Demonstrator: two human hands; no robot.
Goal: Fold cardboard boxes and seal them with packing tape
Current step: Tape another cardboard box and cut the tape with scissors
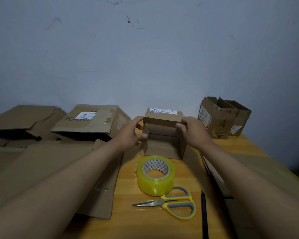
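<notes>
A small brown cardboard box (164, 135) stands on the wooden table (141, 225), its open side facing me and a white label on top. My left hand (129, 133) grips its left side flap, thumb on the flap's edge. My right hand (192, 131) holds the upper flap at the box's right corner, thumb curled over its front edge. A roll of yellowish clear packing tape (155, 175) lies flat just in front of the box. Yellow-and-grey scissors (171, 202) lie shut beside the roll.
Flattened cardboard sheets (47, 169) cover the table's left side, with a labelled flat box (91, 121) behind them. Two open-topped boxes (223, 118) stand at the back right. A black pen (204, 211) lies right of the scissors. A grey wall rises behind.
</notes>
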